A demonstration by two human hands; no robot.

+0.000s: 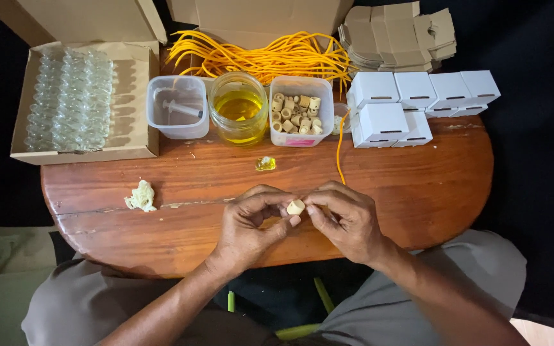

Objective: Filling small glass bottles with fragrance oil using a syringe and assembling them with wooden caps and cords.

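Observation:
Both of my hands meet over the near edge of the round wooden table (418, 186). My left hand (251, 224) and my right hand (347, 218) pinch a small pale cork stopper (295, 207) between their fingertips. A single yellow cord (339, 150) runs from the far side of the table down toward my right hand; whether the fingers hold its end is hidden. A small glass bottle (265, 164) with yellow liquid lies on the table just beyond my hands.
At the back stand a tub with a syringe (177, 106), a jar of yellow oil (238, 107), a tub of corks (299, 112), white small boxes (411, 96), a yellow cord pile (264, 54), flat cardboard blanks (395, 35) and a carton of empty glass bottles (72, 96). A crumpled wad (141, 196) lies left.

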